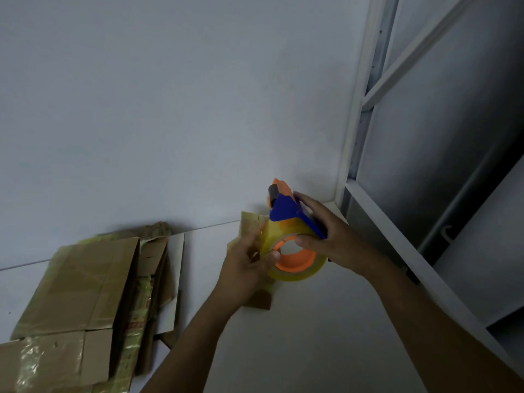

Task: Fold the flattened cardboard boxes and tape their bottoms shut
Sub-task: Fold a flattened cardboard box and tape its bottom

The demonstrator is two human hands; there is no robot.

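A blue and orange tape dispenser (286,211) with a roll of clear yellowish tape (297,268) is held up over the white table (312,336). My right hand (323,236) grips the dispenser from the right, thumb at the orange core. My left hand (246,268) pinches the tape at the roll's left side. A small piece of cardboard (252,225) shows behind my left hand. A pile of flattened, taped cardboard boxes (85,302) lies at the lower left.
A white wall (170,109) rises just behind the table. A white metal shelf frame (397,236) with grey panels stands at the right, close to my right forearm.
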